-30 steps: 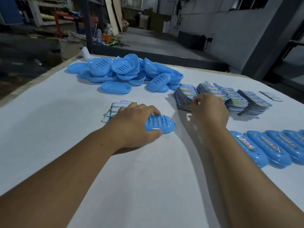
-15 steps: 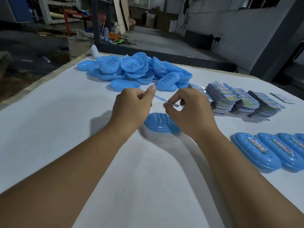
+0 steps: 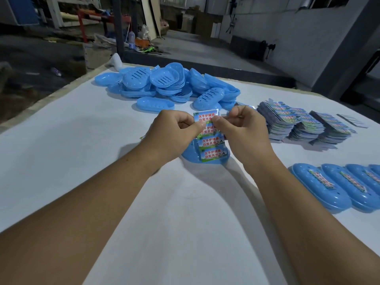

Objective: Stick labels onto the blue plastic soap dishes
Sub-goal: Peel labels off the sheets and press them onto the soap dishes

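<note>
Both hands hold a sheet of labels upright above the table, its printed side toward me, with several labels in a column. My left hand pinches the sheet's upper left edge. My right hand pinches the upper right, thumb on the top label. Just behind and under the sheet lies one blue soap dish, mostly hidden by it.
A pile of unlabelled blue soap dishes sits at the back of the white table. Stacks of label sheets lie to the right. A row of labelled dishes lines the right edge. The table's left edge is near.
The sheet, seen edge-on half a second ago, now faces me between both hands. One second ago my left hand rested on the dish and my right reached the label stacks.
</note>
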A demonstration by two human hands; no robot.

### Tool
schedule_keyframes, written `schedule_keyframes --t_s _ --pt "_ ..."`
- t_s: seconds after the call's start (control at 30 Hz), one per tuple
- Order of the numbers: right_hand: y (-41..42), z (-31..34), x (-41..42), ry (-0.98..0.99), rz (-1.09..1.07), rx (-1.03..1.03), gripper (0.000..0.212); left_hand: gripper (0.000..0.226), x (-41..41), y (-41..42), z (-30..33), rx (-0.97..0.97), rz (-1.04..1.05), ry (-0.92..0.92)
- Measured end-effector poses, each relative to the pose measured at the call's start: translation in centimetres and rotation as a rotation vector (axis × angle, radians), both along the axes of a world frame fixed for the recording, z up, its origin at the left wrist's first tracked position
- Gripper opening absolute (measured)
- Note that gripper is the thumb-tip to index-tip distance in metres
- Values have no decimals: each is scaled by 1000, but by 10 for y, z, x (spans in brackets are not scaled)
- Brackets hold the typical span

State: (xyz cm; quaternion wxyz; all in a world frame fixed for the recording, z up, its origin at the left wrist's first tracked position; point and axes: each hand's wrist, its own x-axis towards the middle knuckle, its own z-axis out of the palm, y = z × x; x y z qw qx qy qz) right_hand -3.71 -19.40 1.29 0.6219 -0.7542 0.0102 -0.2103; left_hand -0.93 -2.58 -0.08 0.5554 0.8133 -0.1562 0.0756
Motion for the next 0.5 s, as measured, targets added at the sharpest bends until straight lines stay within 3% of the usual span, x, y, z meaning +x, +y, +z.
schedule_keyframes --t_s 0.5 --pt "-3 1 2 58 -37 61 31 30 0 0 5 -59 28 12"
